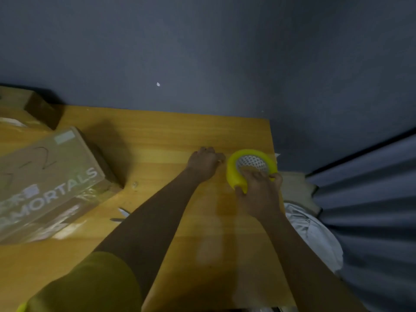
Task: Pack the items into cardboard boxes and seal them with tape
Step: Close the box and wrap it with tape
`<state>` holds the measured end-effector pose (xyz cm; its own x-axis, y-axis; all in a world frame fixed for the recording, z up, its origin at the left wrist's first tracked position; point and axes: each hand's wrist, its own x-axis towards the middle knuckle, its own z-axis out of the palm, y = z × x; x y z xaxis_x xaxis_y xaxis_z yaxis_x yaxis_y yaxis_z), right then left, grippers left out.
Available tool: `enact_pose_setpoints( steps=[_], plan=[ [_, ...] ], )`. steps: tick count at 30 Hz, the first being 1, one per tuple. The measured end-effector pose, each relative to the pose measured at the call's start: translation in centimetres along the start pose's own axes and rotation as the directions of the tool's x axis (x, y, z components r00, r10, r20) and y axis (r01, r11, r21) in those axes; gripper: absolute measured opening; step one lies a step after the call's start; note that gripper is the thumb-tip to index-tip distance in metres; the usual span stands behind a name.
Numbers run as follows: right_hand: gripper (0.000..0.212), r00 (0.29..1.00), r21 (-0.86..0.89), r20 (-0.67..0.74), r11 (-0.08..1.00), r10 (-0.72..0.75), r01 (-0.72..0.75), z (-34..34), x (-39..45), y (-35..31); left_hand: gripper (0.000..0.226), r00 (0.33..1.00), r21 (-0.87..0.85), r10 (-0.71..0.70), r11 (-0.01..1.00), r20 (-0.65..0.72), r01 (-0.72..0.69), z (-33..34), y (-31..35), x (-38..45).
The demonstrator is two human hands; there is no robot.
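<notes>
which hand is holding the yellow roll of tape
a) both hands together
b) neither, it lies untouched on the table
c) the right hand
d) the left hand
c: the right hand grips the yellow roll of tape at its near edge, near the right end of the wooden table, while the left hand is beside the roll, apart from it, fingers curled.

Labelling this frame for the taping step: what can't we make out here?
- Printed brown cardboard box: cut off by the left edge, head view; lettering partial.
- Yellow tape roll: near side hidden by right hand; loose end unseen.
- Left hand: fingertips blurred, contents unclear.
- Small items beside left forearm: too blurred to identify.
</notes>
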<state>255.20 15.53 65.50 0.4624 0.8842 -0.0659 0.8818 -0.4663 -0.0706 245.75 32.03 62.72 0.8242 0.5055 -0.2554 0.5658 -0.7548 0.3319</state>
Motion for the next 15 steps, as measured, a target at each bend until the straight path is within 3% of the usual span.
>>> enact_pose_setpoints(
  steps=[6,9,12,15],
  plan=[
    [0.048,0.991,0.075,-0.009,0.988,-0.135,0.135,-2.7,0.2,-7.1,0.032,0.988,0.113,-0.156,0.981,-0.018,0.157,-5.1,-5.7,-6.7],
    [0.048,0.984,0.094,-0.077,0.981,-0.160,0.167,-3.9,0.1,-12.4,0.027,0.970,-0.037,-0.225,0.974,-0.097,0.222,-7.7,-9.3,-10.8],
    [0.047,0.959,0.122,-0.215,0.969,-0.186,0.216,-5.1,-0.4,-17.7,0.009,0.964,-0.259,-0.200,0.954,-0.176,0.150,-10.7,-13.3,-15.5],
    [0.048,0.931,0.166,-0.314,0.955,-0.184,0.244,-6.5,-0.9,-23.5,0.005,0.919,-0.500,-0.326,0.847,-0.221,0.180,-13.3,-17.4,-20.0]
  ],
)
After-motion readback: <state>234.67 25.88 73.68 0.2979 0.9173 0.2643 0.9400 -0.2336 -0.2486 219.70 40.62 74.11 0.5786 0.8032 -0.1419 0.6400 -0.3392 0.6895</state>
